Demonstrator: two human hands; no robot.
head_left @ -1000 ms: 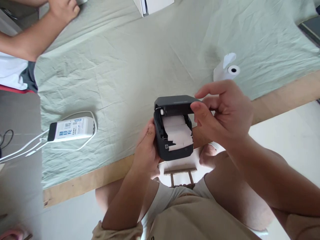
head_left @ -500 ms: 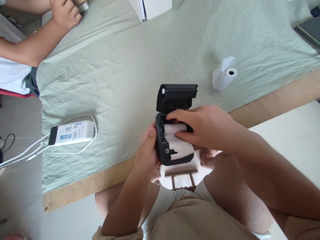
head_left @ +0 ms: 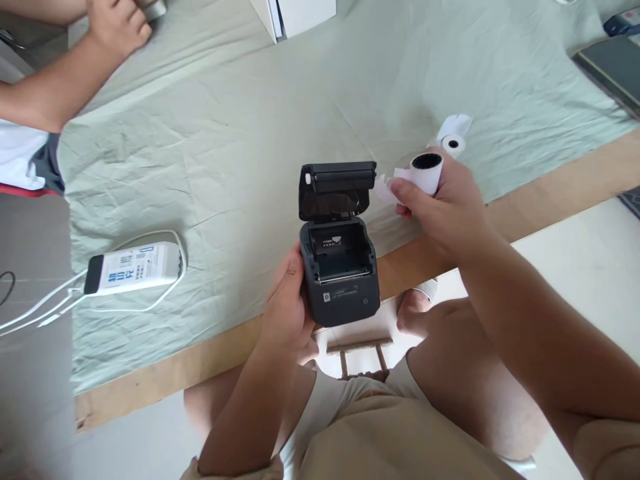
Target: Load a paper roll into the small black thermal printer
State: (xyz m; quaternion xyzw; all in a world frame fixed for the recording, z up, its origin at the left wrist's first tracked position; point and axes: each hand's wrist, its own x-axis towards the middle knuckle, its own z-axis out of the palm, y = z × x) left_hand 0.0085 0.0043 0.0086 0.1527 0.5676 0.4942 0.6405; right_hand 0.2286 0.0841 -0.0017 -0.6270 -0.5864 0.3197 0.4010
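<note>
My left hand (head_left: pixel 287 303) grips the left side of a black portable receipt printer (head_left: pixel 343 300), held over the table's near edge. Its lid (head_left: pixel 337 190) stands raised, and the paper bay inside shows no roll. To the right, my right hand (head_left: pixel 450 203) is closed around a white paper roll (head_left: pixel 427 179) with a dark hollow core. A torn strip of its paper sticks out leftward past the thumb. Just behind that hand a second paper roll (head_left: pixel 454 143), with a small core and a loose end, is partly hidden.
A white power strip (head_left: pixel 137 268) with cables lies on the left of the green cloth (head_left: pixel 225 167). A white box (head_left: pixel 305 15) stands at the far side, and a dark flat object (head_left: pixel 613 70) lies far right. Another person's hand (head_left: pixel 120 27) rests at upper left.
The right hand has lifted the paper roll out of the printer and moved it to the right, baring the bay. The left hand still holds the printer.
</note>
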